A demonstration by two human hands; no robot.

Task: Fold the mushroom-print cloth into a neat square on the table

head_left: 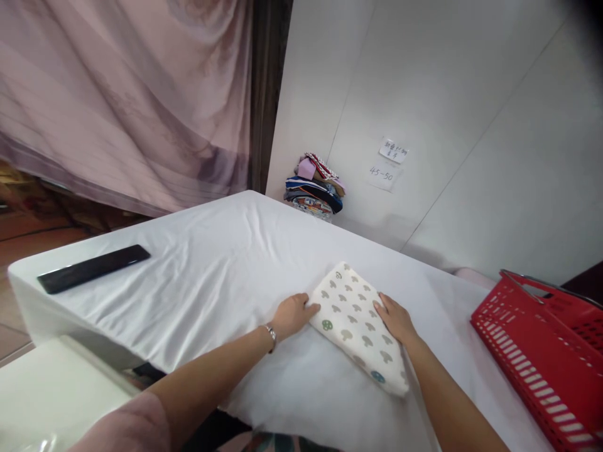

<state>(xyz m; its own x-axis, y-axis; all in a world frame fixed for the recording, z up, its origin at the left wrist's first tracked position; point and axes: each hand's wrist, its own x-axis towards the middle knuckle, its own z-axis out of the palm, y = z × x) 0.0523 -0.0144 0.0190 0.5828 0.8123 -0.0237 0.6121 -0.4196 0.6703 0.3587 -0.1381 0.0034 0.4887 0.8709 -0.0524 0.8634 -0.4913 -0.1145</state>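
Grasping folded cloth (pixel 357 326) at opposite edges with left grip (pixel 292 315) and right grip (pixel 396 320). Square it gently against the worktop (pixel 211 251).

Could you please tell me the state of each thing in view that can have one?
Mushroom-print cloth, folded
Left hand, touching the cloth's left edge
Right hand, touching its right edge
White tablecloth, spread, wrinkled
Black slab, lying flat
Red basket, upright, contents not visible
Fabrics, folded, stacked
Pink curtain, hanging in folds
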